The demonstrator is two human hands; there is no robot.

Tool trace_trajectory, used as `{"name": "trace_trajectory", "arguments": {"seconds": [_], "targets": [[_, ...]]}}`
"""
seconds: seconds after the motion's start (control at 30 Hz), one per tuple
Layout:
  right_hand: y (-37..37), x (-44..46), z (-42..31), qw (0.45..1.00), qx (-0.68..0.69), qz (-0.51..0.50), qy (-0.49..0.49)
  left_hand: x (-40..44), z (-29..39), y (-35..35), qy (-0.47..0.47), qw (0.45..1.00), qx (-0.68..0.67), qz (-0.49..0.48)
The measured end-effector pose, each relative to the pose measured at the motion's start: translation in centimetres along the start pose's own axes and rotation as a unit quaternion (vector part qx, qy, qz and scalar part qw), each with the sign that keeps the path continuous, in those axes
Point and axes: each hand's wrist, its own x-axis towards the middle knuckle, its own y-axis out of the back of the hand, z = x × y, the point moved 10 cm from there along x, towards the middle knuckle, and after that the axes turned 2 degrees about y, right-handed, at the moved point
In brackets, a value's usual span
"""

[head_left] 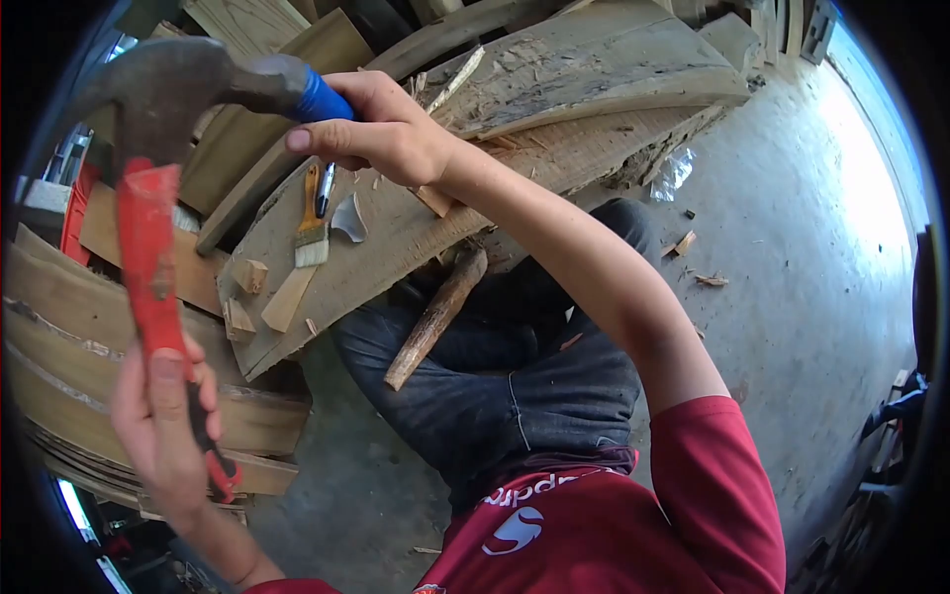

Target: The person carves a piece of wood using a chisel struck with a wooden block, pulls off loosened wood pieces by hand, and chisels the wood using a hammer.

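Note:
My left hand (168, 416) is closed around the red and black handle of a claw hammer (150, 238), held upright at the left. The hammer's dark metal head is at the top, its claw curving left. My right hand (386, 129) grips a blue handle (323, 101), with the thumb pointing left. The hammer's striking end meets the end of that blue handle in view; whether they touch, I cannot tell. The rest of the blue-handled tool is hidden by my hand. Below lies a paintbrush (312, 233) on a thick wooden slab (396, 233).
A bark-covered stick (435, 322) rests across my lap. Small wood blocks (250, 276), a pen-like object (325, 190) and a pale curved piece (349, 218) lie on the slab. Curved planks (59, 346) are stacked at left. Wood chips (711, 281) and crumpled clear plastic (673, 175) lie on the concrete floor.

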Motion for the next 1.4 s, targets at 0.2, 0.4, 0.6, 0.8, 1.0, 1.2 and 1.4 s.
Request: {"name": "trace_trajectory", "arguments": {"seconds": [0.2, 0.4, 0.6, 0.8, 1.0, 1.2, 1.4], "targets": [[-0.1, 0.0, 0.2, 1.000, -0.014, 0.000, 0.019, 0.1, 2.8, 3.0, -0.027, 0.993, -0.054, 0.098], [-0.5, -0.3, -0.4, 0.997, -0.068, 0.003, 0.034, 0.7, 2.0, 3.1, 0.024, 0.998, 0.029, 0.042], [-0.6, -0.1, 0.3, 0.998, -0.066, -0.004, 0.019, 0.6, 3.5, 4.7, -0.006, 0.991, -0.030, 0.130], [-1.3, -0.3, -0.8, 0.991, -0.069, 0.001, 0.111, 1.4, 1.2, 1.6, 0.034, 0.998, 0.004, 0.044], [0.0, 0.4, 0.3, 0.995, -0.079, 0.014, 0.051, 0.7, 1.8, 4.4, -0.013, 0.991, -0.043, 0.130], [0.6, 0.9, 0.1, 0.989, -0.140, 0.014, 0.055, 1.1, 0.8, 3.7, 0.013, 0.997, 0.008, 0.074], [0.6, 1.0, 0.0, 0.987, -0.147, 0.012, 0.070, 1.3, 1.4, 5.0, -0.012, 0.990, -0.019, 0.138]]}}
